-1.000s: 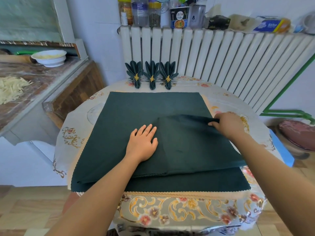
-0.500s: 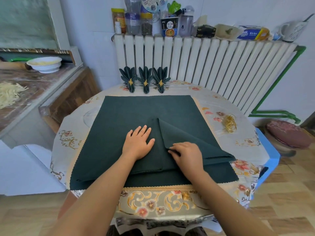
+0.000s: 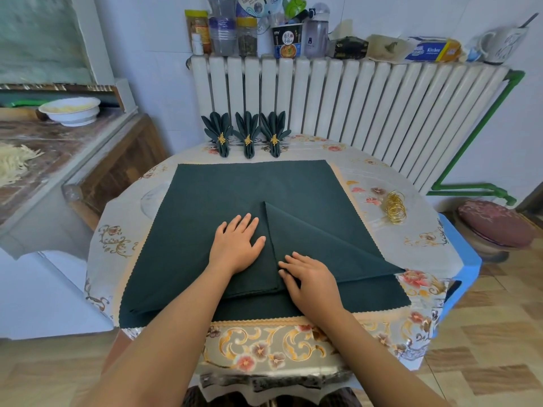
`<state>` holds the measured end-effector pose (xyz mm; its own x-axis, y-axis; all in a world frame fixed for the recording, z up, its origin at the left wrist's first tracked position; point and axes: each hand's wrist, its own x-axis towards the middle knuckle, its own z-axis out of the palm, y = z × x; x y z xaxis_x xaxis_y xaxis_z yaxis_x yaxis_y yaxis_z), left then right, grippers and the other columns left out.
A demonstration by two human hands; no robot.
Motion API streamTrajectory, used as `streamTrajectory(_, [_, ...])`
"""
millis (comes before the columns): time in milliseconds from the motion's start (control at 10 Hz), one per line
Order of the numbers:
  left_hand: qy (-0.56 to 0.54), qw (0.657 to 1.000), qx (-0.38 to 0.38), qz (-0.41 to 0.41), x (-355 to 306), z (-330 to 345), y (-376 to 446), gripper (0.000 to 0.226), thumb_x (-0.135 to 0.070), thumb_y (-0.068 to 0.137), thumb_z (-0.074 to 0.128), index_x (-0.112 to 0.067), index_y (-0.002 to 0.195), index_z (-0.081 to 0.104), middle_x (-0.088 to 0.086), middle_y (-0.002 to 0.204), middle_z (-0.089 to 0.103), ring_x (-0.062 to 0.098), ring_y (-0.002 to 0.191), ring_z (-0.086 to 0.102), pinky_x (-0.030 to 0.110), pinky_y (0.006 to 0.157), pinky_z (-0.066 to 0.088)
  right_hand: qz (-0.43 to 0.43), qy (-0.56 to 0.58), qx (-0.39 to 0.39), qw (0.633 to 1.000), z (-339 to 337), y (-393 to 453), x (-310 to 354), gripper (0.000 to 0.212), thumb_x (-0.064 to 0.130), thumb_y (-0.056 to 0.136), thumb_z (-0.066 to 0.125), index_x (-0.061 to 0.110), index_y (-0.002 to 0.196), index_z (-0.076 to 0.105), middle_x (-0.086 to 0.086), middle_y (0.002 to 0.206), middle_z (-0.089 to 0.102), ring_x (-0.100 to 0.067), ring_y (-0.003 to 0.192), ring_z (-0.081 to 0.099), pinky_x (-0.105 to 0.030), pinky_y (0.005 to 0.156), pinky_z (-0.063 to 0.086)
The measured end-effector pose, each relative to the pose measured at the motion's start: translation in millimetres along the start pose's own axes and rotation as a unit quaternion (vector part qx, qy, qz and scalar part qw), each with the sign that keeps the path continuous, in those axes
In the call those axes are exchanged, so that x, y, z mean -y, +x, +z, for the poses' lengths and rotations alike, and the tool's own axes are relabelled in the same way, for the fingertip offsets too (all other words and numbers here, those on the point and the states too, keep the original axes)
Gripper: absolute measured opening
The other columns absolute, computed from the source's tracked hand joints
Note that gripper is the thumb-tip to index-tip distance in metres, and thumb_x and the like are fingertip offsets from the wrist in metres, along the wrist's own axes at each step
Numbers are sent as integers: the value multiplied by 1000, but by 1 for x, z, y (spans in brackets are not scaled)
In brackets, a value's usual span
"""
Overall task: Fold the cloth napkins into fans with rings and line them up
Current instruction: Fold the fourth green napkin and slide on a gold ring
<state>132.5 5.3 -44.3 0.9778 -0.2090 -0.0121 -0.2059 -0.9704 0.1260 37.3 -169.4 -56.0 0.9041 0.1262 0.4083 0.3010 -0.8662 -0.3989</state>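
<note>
The top napkin (image 3: 308, 239) lies on the dark green stack (image 3: 235, 183) at the near middle of the table (image 3: 411, 230), and its folded flap makes a slanted edge between the two hands. The left hand (image 3: 236, 245) lies flat with straight fingers just left of this edge, while the right hand (image 3: 311, 279) presses on it with fingers almost straight, holding nothing, so I judge the right hand is nearer for the next fold. I count three finished fans (image 3: 246, 133) in a row at the far edge and one pile of gold rings (image 3: 395, 207) well apart to the right.

A round table (image 3: 367, 333) under a flowered plastic cloth (image 3: 264, 348) carries a stack of dark green napkins (image 3: 235, 186) spread flat at its middle; three folded fans (image 3: 248, 136) stand along the far edge; gold rings (image 3: 395, 207) lie at the right.
</note>
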Motion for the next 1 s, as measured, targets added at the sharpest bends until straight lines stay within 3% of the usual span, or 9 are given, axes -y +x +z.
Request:
streamTrajectory(200, [0, 1000, 2, -1, 0, -1, 0, 60, -52, 99, 18, -28, 153, 9, -7, 161, 4, 12, 148, 0, 39, 120, 4, -18, -24, -10, 999, -2, -7, 4, 39, 40, 87, 42, 22, 98, 75, 6, 104, 72, -14, 107, 64, -32, 92, 47])
streamTrajectory(400, [2, 1000, 13, -1, -1, -2, -1, 60, -52, 100, 18, -29, 153, 8, -7, 161, 3, 12, 148, 0, 39, 120, 3, -46, -46, -1, 998, -3, -9, 6, 41, 43, 86, 43, 21, 101, 75, 7, 107, 71, -15, 105, 64, -32, 88, 49])
streamTrajectory(500, [-1, 1000, 13, -1, -1, -3, -1, 59, -52, 100, 18, -29, 153, 8, -7, 161, 4, 12, 148, 0, 39, 120, 3, -61, -17, -12, 998, -6, -9, 7, 37, 41, 87, 47, 20, 100, 75, 8, 102, 72, -13, 91, 62, -28, 78, 50])
streamTrajectory(700, [-5, 1000, 14, 1, -2, -2, -2, 60, -52, 100, 19, -28, 154, 9, -7, 161, 4, 12, 148, 0, 39, 120, 3, -77, 36, 10, 996, -16, -9, 11, 39, 43, 89, 46, 26, 121, 58, 14, 96, 64, -5, 86, 57, -20, 75, 45])
streamTrajectory(900, [2, 1000, 17, -11, -3, -4, -1, 62, -54, 98, 23, -27, 153, 15, -1, 161, 6, 16, 148, 1, 42, 119, 3, -122, -2, 1, 992, -14, -8, 8, 30, 56, 82, 55, 34, 91, 73, 12, 93, 60, -6, 77, 57, -22, 64, 46])
streamTrajectory(1000, [-12, 996, -90, -4, -5, -8, -7, 50, -45, 97, 40, -16, 137, 47, 9, 140, 42, 26, 133, 33, 40, 108, 24, -124, -15, -7, 992, -13, -7, 8, 31, 59, 78, 54, 35, 84, 74, 15, 89, 61, -6, 76, 57, -22, 62, 47])
